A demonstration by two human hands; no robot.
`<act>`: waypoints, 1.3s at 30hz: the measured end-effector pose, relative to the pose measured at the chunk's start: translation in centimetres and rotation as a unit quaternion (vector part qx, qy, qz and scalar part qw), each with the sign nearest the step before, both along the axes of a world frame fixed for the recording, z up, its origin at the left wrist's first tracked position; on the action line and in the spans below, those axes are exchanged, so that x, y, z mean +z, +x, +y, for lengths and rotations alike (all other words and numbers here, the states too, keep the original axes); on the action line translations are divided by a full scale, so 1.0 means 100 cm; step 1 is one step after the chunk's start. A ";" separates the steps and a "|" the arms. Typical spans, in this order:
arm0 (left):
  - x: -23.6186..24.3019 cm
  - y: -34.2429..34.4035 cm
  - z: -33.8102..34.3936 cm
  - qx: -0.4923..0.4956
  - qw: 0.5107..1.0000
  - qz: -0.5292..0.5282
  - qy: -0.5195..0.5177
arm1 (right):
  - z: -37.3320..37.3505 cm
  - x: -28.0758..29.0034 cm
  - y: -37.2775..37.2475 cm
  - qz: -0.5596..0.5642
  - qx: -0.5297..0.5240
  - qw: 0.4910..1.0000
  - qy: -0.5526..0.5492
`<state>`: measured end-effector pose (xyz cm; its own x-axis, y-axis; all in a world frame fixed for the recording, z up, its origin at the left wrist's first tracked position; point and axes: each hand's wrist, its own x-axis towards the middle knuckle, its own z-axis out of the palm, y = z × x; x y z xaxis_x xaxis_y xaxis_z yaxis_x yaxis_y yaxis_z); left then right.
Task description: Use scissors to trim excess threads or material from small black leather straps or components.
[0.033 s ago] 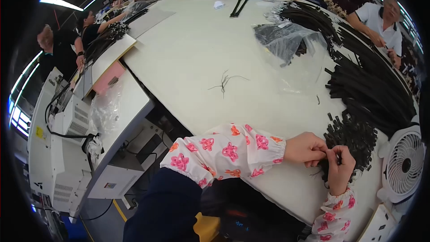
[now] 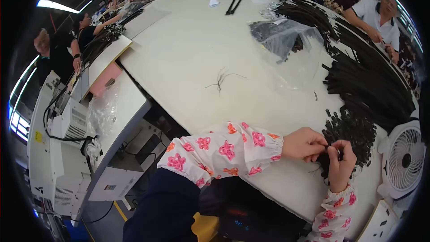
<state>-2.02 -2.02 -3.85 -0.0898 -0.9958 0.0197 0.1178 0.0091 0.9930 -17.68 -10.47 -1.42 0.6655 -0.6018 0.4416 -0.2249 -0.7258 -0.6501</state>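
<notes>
My left hand (image 2: 301,145) reaches rightward from a white flowered sleeve, its fingertips pinched on a small black strip (image 2: 330,147) at the near edge of a pile of short black strips (image 2: 358,132). My right hand (image 2: 341,163) rises from the lower right with thumb and curled index finger on the same small piece, just right of the left fingertips. The exact ends of the piece are hidden by fingers and pile. Loose dark threads (image 2: 219,80) lie farther forward on the white tabletop (image 2: 188,58).
A white fan (image 2: 405,160) stands at the right, below long black strip bundles (image 2: 367,80). A clear bag with grey contents (image 2: 280,40) lies ahead. White machines (image 2: 67,161) line the left. Co-workers (image 2: 380,27) work at the upper right and at the left (image 2: 58,45).
The view has shifted slightly. My right hand's thumb and index finger have moved a little apart from my left fingertips, still at the same pile.
</notes>
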 end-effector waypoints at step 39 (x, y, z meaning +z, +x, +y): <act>0.024 0.061 0.015 0.237 0.949 -0.206 -0.012 | -0.009 -0.004 0.022 -0.082 -0.031 0.996 0.015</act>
<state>4.06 -0.49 -1.44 0.3631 -0.9260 0.1038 -0.3028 -0.0119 0.9530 -15.51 -11.40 -1.78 0.5467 -0.6546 0.5221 -0.1580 -0.6930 -0.7034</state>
